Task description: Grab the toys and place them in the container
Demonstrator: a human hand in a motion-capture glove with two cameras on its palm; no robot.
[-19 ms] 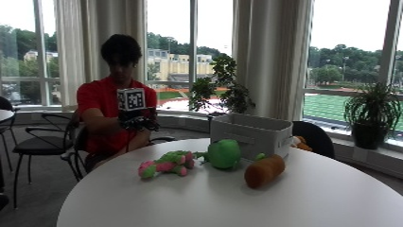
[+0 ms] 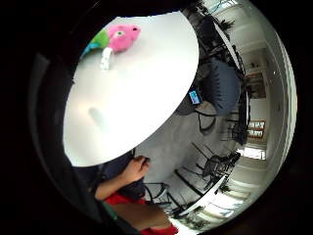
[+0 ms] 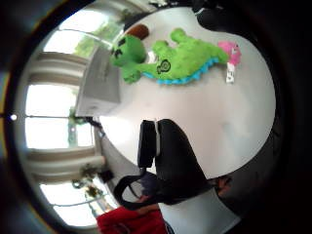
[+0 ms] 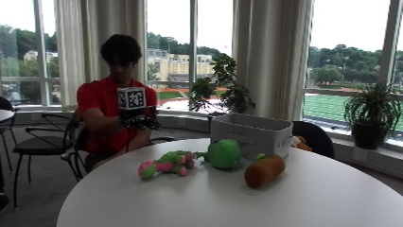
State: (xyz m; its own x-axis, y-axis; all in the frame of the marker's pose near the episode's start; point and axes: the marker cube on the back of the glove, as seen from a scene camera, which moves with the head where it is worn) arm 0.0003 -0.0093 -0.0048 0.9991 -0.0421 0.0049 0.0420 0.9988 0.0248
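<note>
White fabric storage bin (image 4: pixel 252 134) stands on the round white table (image 4: pixel 207 203), toward the far edge, on the window side. Contents hidden by its wall from the outside view; something tan and orange (image 4: pixel 301 142) shows just behind its far corner, not identifiable.

Toys all on the tabletop, outside the bin. Green round-headed plush (image 4: pixel 222 153) just in front of the bin's near wall. Brown log-shaped plush (image 4: pixel 264 170) beside it, nearer the table's middle. Green-and-pink plush dinosaur (image 4: pixel 165 165) lies toward the edge where the person sits; thumb-side palm view shows it flat on its side with a blue fringe and a white tag.

Room: tall windows, pale curtains, potted plant (image 4: pixel 372 113) on the sill, a second leafy plant (image 4: pixel 220 90) behind the bin, black chairs (image 4: pixel 41 144) by the seated person.

Gloved right hand (image 4: pixel 140 120) held up off the table, short of its near edge, touching no toy. Fingers appear loosely curled; how far, cannot tell.
</note>
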